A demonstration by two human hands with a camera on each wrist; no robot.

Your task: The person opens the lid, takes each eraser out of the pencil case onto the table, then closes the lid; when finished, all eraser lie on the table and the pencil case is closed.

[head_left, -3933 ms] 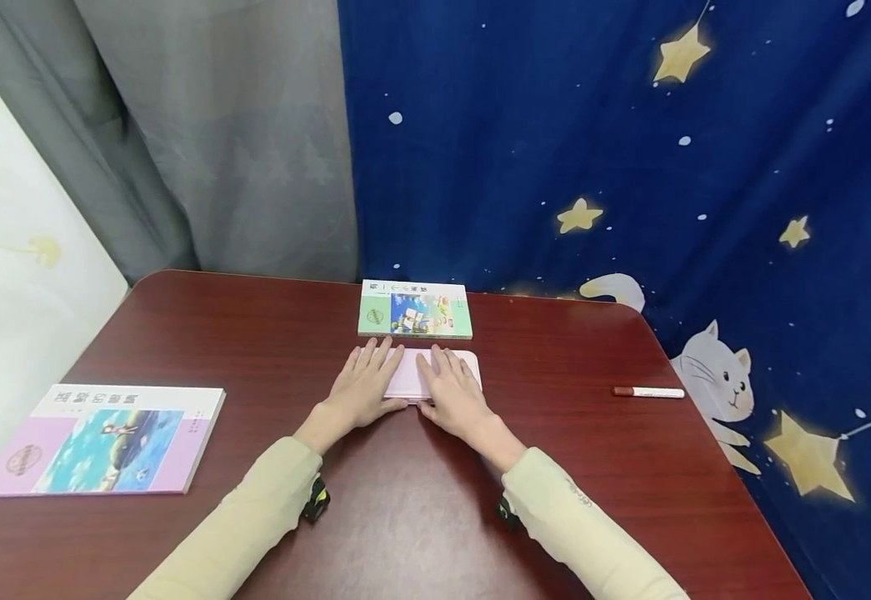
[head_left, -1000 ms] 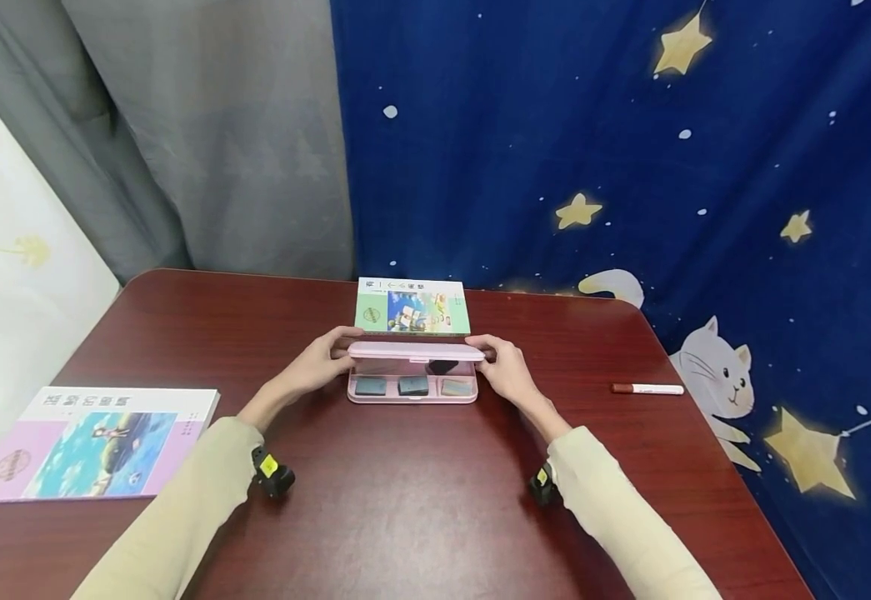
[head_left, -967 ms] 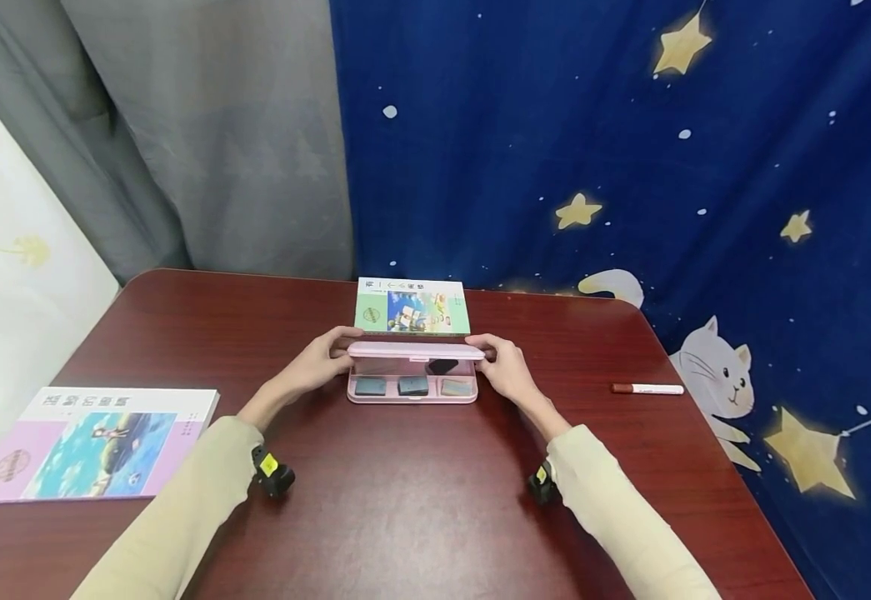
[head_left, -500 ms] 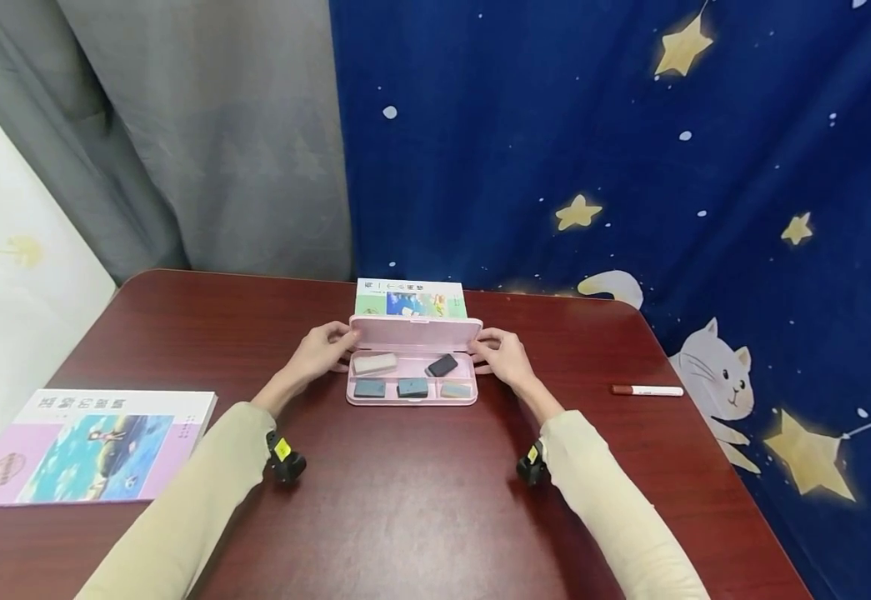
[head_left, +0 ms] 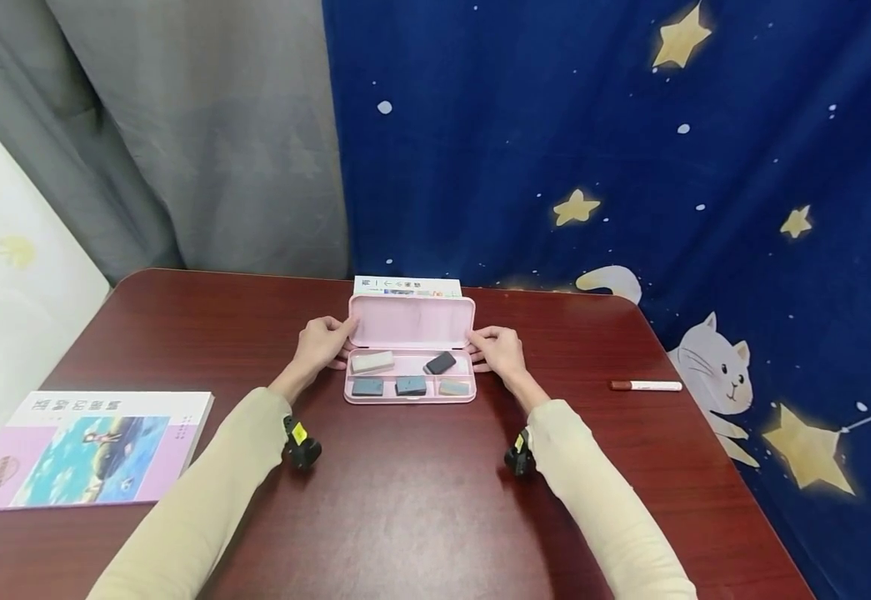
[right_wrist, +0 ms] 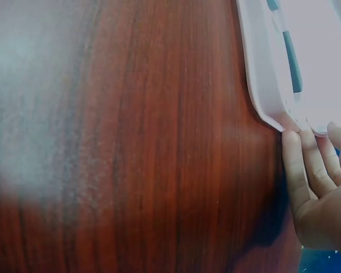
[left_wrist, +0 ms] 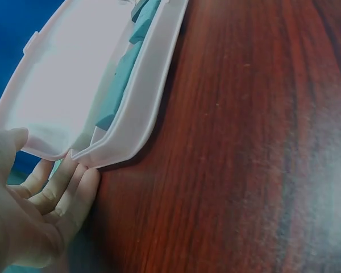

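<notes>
Head view: pink case [head_left: 410,401] open, mid-frame
Left hand [head_left: 320,343] and right hand [head_left: 502,352]: fingers clamped on opposite ends of its lid [head_left: 411,323]

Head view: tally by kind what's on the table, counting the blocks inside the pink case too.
Pink case: 1
Blocks: 5
Books: 2
Marker: 1
Total: 9
</notes>
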